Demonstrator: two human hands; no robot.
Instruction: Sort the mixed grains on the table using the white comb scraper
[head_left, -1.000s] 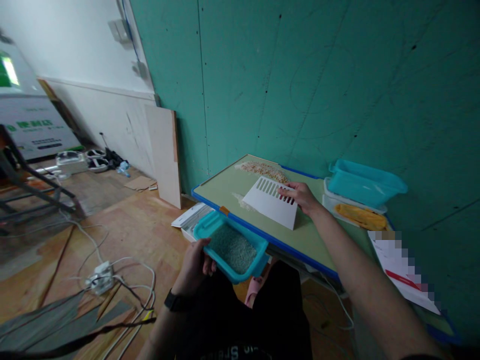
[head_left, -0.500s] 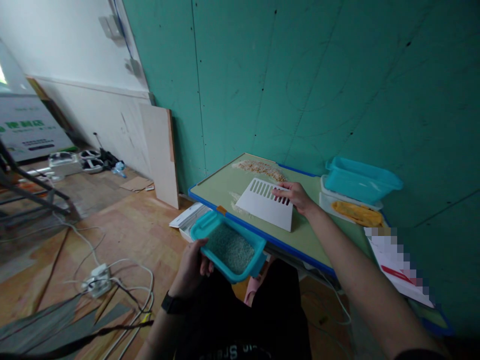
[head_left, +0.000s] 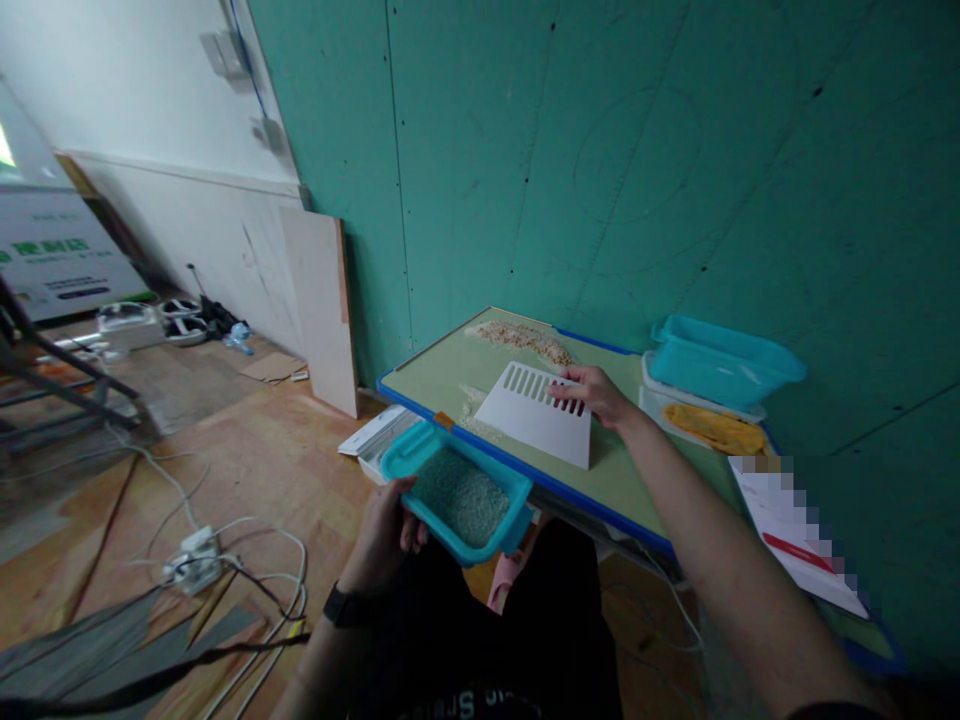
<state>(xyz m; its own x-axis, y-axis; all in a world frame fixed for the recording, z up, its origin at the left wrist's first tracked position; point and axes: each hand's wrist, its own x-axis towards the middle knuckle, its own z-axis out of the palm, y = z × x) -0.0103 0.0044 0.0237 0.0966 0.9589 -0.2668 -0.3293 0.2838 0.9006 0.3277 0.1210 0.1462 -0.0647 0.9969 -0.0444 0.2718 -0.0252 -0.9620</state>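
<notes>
My left hand [head_left: 391,522] grips the near left side of a blue plastic container [head_left: 517,515], held just below the table's front edge. Pale grains [head_left: 463,495] cover its bottom. Over the tabletop, my right hand [head_left: 592,393] is closed on the slotted end of a flat white scraper [head_left: 534,424], thumb and fingers at the slots. A small scatter of pale grains [head_left: 474,405] lies left of the scraper, reaching the front edge. Farther back is a larger heap of mixed white and orange-brown grains [head_left: 523,338].
The table [head_left: 427,375] has a blue-taped edge and stands against a green wall. To its right are an empty blue bin [head_left: 727,362], a yellow cloth [head_left: 712,428] and a white card [head_left: 795,535]. A power strip with cables [head_left: 199,560] lies on the floor at left.
My right hand has shifted the scraper slightly right and toward the wall side, uncovering more of the small grain scatter. My left hand and the container have stayed in place.
</notes>
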